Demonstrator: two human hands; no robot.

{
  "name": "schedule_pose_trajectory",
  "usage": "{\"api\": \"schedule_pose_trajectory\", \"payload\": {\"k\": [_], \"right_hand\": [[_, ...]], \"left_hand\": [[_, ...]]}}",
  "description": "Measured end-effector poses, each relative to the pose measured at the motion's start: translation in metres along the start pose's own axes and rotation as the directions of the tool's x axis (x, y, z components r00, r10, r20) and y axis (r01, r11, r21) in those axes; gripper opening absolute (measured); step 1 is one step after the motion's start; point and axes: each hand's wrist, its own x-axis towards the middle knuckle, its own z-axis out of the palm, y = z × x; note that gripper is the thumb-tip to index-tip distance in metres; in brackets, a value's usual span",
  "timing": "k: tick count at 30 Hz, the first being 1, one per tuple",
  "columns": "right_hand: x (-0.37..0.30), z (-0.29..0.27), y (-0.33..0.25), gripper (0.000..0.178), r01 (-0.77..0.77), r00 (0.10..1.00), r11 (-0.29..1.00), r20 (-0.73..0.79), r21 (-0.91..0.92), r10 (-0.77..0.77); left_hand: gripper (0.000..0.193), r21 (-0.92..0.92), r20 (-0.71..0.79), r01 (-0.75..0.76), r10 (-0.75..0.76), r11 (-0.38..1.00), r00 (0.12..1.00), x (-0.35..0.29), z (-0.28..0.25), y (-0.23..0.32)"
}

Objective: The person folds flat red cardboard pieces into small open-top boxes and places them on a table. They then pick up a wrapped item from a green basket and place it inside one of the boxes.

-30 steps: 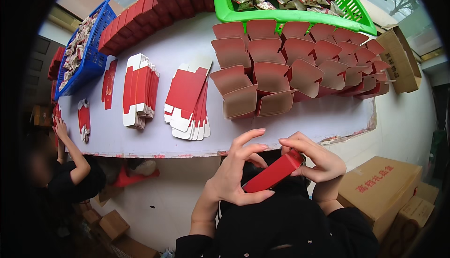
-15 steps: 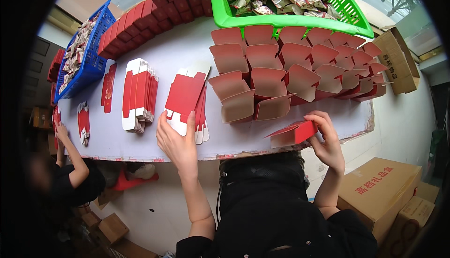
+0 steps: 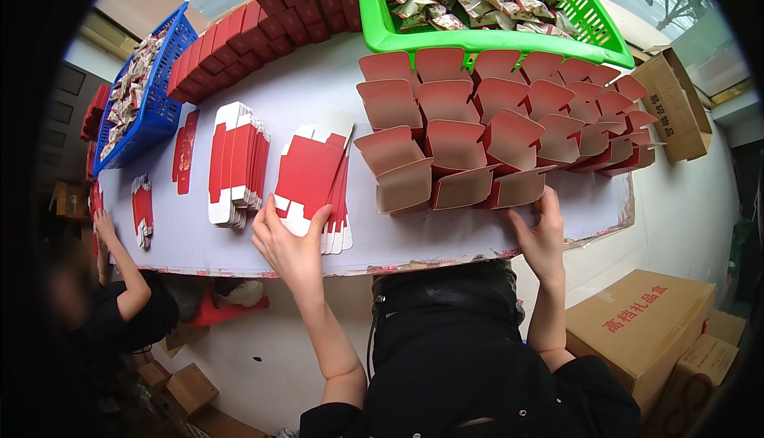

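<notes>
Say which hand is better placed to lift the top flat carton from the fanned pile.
Probably the left hand: it is at the near end of the fanned cartons. The right hand is farther off, at the open boxes.

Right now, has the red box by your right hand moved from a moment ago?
Yes: the red box has moved away from the near edge of the table, in beside the other open boxes.

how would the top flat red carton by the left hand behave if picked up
The top flat carton is probably light, looking like thin folded card. It likely stays fairly stiff, since it lies flat without curling. It may slide easily over the fanned cartons beneath, which look loose.
</notes>
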Motion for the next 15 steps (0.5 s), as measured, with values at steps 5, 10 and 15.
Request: {"api": "schedule_pose_trajectory", "payload": {"k": [5,10,15], "right_hand": [[0.001,0.005,0.003,0.047,-0.004,1.000,0.999,0.002,0.033,0.004],[-0.003,-0.003,-0.006,0.048,-0.012,1.000,1.000,-0.027,-0.019,0.011],[-0.010,-0.012,-0.022,0.039,0.057,0.992,0.993,-0.102,-0.102,-0.068]], "left_hand": [[0.085,0.027,-0.046,0.005,-0.004,1.000,0.999,0.000,-0.003,0.001],[0.058,-0.205,-0.118,-0.022,-0.002,0.979,0.993,0.002,-0.007,0.002],[0.031,-0.703,-0.185,0.037,-0.233,0.711,0.955,0.000,-0.012,0.005]]}}
